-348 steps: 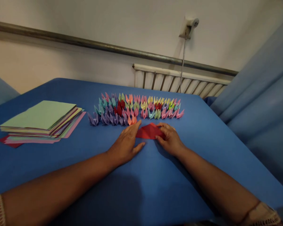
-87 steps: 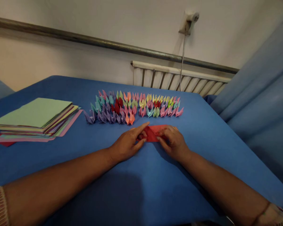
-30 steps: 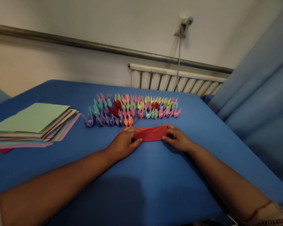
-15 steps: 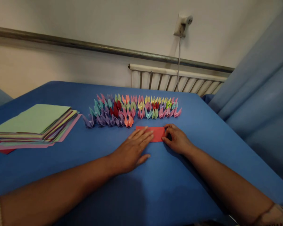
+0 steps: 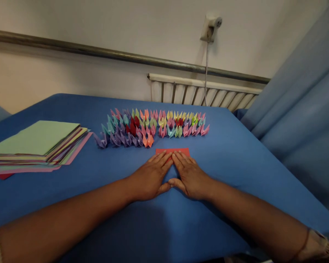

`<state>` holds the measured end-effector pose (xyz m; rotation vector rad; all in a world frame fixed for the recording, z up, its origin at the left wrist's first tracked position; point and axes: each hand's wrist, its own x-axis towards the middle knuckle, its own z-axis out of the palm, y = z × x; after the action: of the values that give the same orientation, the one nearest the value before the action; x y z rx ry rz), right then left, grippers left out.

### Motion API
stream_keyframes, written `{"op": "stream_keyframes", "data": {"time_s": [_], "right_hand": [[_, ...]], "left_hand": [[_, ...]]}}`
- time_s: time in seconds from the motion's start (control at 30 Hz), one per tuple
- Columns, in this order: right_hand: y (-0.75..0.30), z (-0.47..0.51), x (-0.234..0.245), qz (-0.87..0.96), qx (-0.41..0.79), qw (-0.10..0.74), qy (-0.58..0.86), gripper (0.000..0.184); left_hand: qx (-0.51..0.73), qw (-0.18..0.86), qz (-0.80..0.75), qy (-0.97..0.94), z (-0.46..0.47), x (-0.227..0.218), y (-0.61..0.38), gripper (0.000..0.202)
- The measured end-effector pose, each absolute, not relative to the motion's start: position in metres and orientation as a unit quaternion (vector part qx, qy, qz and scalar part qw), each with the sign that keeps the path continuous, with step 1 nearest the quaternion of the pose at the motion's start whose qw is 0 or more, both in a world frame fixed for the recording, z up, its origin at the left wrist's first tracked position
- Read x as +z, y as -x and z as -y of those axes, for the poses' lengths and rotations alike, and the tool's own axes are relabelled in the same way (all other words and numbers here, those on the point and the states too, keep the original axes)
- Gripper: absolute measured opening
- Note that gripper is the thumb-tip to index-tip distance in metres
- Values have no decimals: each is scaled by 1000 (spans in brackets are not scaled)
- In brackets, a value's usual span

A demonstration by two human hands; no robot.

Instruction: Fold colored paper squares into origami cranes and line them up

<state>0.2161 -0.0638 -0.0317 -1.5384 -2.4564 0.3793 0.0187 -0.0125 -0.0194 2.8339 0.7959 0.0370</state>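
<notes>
A folded red paper [image 5: 178, 150] lies flat on the blue-covered table [image 5: 120, 226], mostly hidden under my fingers. My left hand [image 5: 152, 178] rests on its left part, palm down with fingers stretched out. On the right part my right hand [image 5: 190, 174] lies the same way, fingers extended. The fingertips of both hands meet near the middle of the paper, and the thumbs almost touch below it. Just beyond the paper stand rows of small folded paper cranes [image 5: 148, 140] in purple, pink, red, teal, yellow and orange.
At the left lies a thick stack of coloured paper sheets [image 5: 35, 138], pale green on top. Behind the table are a wall rail [image 5: 98, 50], a white radiator [image 5: 181, 79] and a plugged-in cord [image 5: 206, 69]. A blue curtain [image 5: 298, 109] hangs at the right.
My right hand has let go of the red paper's right edge and moved left, now lying flat on it beside my left hand. The left hand has stayed about in place.
</notes>
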Motion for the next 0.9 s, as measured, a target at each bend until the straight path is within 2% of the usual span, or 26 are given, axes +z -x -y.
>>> {"op": "stream_keyframes", "data": {"time_s": [0.37,0.47,0.67,0.8,0.9], "right_hand": [[-229,59,-37,767,58,72,635,91],[-226,63,-34,768,46,81,634,92],[-216,79,-25,851,70,79,515,74],[-217,84,-20,835,47,71,544,72],[-227,81,-16,800,10,64,596,62]], "left_hand": [[3,46,-370,-928,15,-15,-13,98],[16,37,-376,-926,16,-16,-12,96],[17,48,-268,-962,23,-19,-13,81],[-3,33,-291,-956,28,-14,-12,82],[11,3,-338,-941,31,-8,-12,85]]}}
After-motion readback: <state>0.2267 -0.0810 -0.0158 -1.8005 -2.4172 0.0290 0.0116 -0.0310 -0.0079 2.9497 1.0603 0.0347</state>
